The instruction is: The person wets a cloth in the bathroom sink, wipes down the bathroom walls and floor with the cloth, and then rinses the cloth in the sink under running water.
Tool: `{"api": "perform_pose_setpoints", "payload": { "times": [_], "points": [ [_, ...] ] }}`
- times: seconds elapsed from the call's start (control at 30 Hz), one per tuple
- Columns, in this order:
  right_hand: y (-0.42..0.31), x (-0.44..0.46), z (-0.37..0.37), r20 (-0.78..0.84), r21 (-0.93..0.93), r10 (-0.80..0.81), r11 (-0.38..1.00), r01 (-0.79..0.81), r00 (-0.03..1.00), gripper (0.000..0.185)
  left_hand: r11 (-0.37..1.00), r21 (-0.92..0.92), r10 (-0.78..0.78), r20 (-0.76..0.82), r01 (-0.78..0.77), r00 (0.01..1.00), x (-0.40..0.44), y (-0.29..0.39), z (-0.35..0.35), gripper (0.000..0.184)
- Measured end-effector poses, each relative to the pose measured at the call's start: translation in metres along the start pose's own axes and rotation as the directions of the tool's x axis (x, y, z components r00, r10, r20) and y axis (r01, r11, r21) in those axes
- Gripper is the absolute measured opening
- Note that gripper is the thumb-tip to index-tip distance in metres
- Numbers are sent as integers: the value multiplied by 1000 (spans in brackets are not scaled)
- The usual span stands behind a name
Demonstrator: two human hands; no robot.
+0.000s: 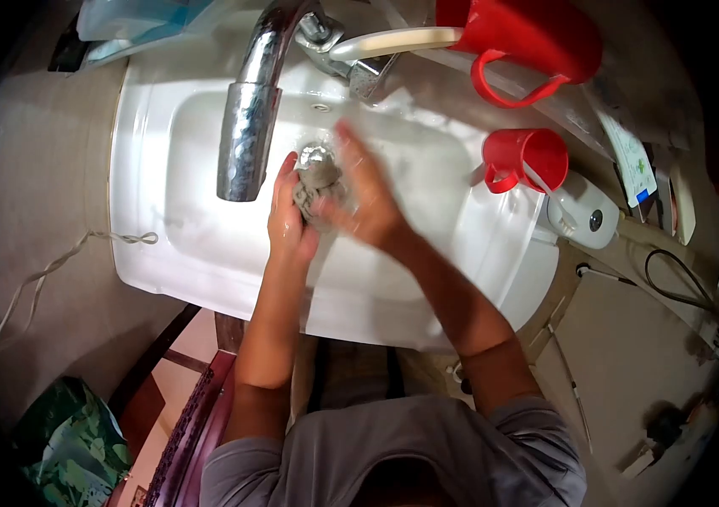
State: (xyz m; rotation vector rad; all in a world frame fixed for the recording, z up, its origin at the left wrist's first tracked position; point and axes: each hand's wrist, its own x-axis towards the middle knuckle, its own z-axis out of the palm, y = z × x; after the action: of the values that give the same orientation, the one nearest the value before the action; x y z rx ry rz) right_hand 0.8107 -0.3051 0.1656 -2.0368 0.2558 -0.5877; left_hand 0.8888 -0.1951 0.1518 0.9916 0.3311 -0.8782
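Note:
A wet, grey, crumpled bundle that looks like cloth (317,188) is held over the white sink basin (199,160). My left hand (285,211) cups it from the left side, fingers pointing up along it. On the other side, my right hand (368,190) is blurred by motion, with its fingers stretched out and its thumb apart, close to the bundle. Just above the bundle, something shiny like water or the metal drain (317,154) shows; I cannot tell which. The chrome faucet (248,139) hangs to the left of my hands.
A red mug (537,156) stands on the sink's right rim, beside a white toilet tank top (588,211). Behind it is a larger red pitcher (537,38). A twisted white cord (81,245) lies at the left. A green patterned bag (72,439) sits at lower left.

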Motion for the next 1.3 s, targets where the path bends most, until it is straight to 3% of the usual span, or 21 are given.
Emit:
{"api": "perform_pose_setpoints", "payload": {
  "times": [0.07,0.13,0.17,0.23,0.27,0.33,0.37,0.4,0.43,0.47,0.53,0.57,0.6,0.63,0.67,0.7,0.83,1.03,1.13,1.23,1.3],
  "points": [
    [-10,-30,24,165,9,50,999,-52,985,82,986,-133,-88,69,96,994,-17,0,5,48],
    [9,-50,38,201,283,260,908,-310,944,80,992,8,-128,192,129,973,-29,2,-3,54],
    [15,-58,42,241,406,356,808,-427,903,79,987,100,-145,261,123,954,-36,1,-11,55],
    [15,-54,23,542,572,463,408,-712,701,73,924,372,-230,357,87,905,-46,0,-27,65],
    [11,-49,13,688,572,437,165,-804,579,70,801,585,-161,412,-125,897,-51,6,-29,72],
    [2,-45,5,747,553,380,102,-827,546,52,337,796,-86,558,-503,825,-60,21,-20,86],
    [6,-46,5,797,509,335,75,-857,502,47,161,713,31,687,-682,726,-58,24,-16,95],
    [7,-46,5,842,462,286,51,-885,457,42,-22,645,-66,761,-763,645,-55,27,-19,93],
    [-3,-40,3,852,405,343,48,-913,396,34,-193,532,-181,806,-824,563,-50,33,-25,90],
    [-7,-43,10,810,434,384,118,-893,444,32,-341,381,-307,819,-860,485,-45,37,-28,88],
    [-22,-39,16,712,468,452,263,-843,537,28,-324,334,-365,819,-885,443,-37,40,-21,75],
    [-29,-36,5,775,264,426,453,-851,467,25,-320,319,-445,780,-892,439,-37,43,-15,73],
    [-22,-43,11,782,211,433,492,-845,448,24,-313,303,-524,735,-900,430,-36,44,-10,71],
    [-12,-53,24,791,157,439,528,-835,427,23,-362,203,-429,830,-910,356,-32,38,-11,52],
    [-6,-61,32,799,102,445,562,-821,404,22,-424,211,-430,809,-881,401,-31,30,-18,44],
    [-13,-62,28,667,234,437,646,-727,603,20,-486,213,-428,788,-848,443,-29,21,-26,37],
    [5,-82,42,537,71,469,803,-591,702,20,-679,333,-329,659,-654,677,-33,1,-34,22],
    [1,-88,52,451,-218,463,886,-409,763,20,-533,667,-389,354,-521,850,-33,1,-42,28],
    [2,-93,63,356,-302,375,913,-275,856,15,-434,761,-317,372,-482,872,-34,0,-51,19],
    [2,-87,68,298,-418,299,895,-158,906,10,-106,788,-253,568,-606,783,-29,-2,-70,6],
    [-2,-85,70,240,-423,208,901,-90,948,8,37,935,-380,339,-352,860,-30,6,-71,10]
  ]
}}
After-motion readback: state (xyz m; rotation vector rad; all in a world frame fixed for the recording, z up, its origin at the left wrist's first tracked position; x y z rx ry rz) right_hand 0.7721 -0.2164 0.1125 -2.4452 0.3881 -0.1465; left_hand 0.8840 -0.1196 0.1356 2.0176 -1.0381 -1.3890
